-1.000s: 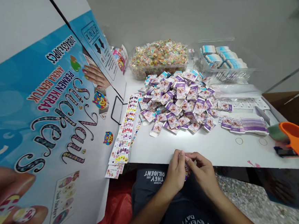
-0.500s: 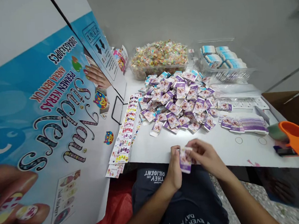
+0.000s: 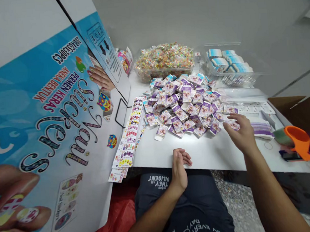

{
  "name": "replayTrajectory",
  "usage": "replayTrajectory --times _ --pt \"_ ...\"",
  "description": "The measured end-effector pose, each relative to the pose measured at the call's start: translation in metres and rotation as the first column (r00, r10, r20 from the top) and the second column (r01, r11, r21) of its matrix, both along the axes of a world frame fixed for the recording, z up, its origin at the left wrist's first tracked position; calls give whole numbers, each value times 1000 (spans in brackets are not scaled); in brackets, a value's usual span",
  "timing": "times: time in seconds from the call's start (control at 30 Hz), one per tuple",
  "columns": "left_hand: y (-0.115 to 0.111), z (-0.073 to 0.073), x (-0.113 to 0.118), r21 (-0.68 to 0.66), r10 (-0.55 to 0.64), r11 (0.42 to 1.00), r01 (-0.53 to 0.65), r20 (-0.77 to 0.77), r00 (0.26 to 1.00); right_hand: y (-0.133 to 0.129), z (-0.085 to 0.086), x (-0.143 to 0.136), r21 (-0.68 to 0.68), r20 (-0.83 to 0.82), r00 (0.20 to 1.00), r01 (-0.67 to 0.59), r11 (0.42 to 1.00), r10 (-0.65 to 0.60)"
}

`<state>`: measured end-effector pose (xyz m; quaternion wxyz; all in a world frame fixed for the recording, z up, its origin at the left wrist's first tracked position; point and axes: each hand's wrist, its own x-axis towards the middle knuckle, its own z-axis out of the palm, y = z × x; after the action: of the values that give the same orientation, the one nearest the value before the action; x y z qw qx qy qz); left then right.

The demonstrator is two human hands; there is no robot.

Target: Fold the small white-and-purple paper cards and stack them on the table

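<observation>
My left hand [image 3: 181,168] is at the table's front edge above my lap, its fingers loosely curved and apart from the thumb, with nothing in it. Out to the right, my right hand [image 3: 240,132] reaches over the left end of a row of flat purple-and-white cartons [image 3: 262,128]. Its thumb and fingers are spread; whether the fingertips touch a carton is hard to tell. Ahead of both hands lies a heap of small purple-and-white folded boxes [image 3: 180,112], with some blue ones at the back.
A clear tub of wrapped candies [image 3: 164,63] and another with blue-and-white card stacks [image 3: 230,63] stand behind the heap. Sticker strips [image 3: 129,136] lie left, beside a large printed carton [image 3: 63,112]. An orange tape dispenser [image 3: 298,140] and a brown box [image 3: 302,115] are right.
The small box that was between my hands is out of them. My right hand has moved right and forward to the flat cartons; my left hand has stayed near the edge, its fingers loosened.
</observation>
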<state>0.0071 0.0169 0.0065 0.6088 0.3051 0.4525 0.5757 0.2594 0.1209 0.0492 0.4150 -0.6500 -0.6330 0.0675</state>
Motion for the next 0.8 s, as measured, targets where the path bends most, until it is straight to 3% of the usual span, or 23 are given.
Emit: replayTrajectory --times 0.07,0.13,0.27,0.4,0.47,0.53,0.6,0.63,0.73,0.8 --pt "1 2 0 -4 -13 1000 12 -12 1000 -3 -19 35 -130 316 948 68 989 -24" --pt "2 4 1 -3 -20 1000 20 -32 999 -4 -34 62 -254 478 877 89 963 45" --pt "1 4 2 -4 -38 999 38 -54 998 0 -50 91 -297 524 833 -16 955 177" --pt "1 4 1 -9 -41 999 40 -45 998 8 -42 98 -256 498 837 -109 961 227" --pt "1 4 0 -11 -43 999 42 -50 998 6 -36 92 -192 490 852 -101 976 184" --pt "1 5 1 -13 -61 998 60 -69 996 -6 -32 76 -29 460 888 -18 999 29" --pt "0 7 2 -28 -117 993 115 -82 990 -30 -34 52 148 389 917 39 988 -94" --pt "-1 9 3 -43 -172 985 170 -70 983 -45 -37 37 200 365 927 5 980 -79" --pt "-5 14 6 -103 -372 920 378 72 925 -99 -49 -14 179 378 904 -284 942 201" --pt "-9 17 6 -143 -422 877 458 224 878 -132 -57 -46 193 447 785 -554 810 430"
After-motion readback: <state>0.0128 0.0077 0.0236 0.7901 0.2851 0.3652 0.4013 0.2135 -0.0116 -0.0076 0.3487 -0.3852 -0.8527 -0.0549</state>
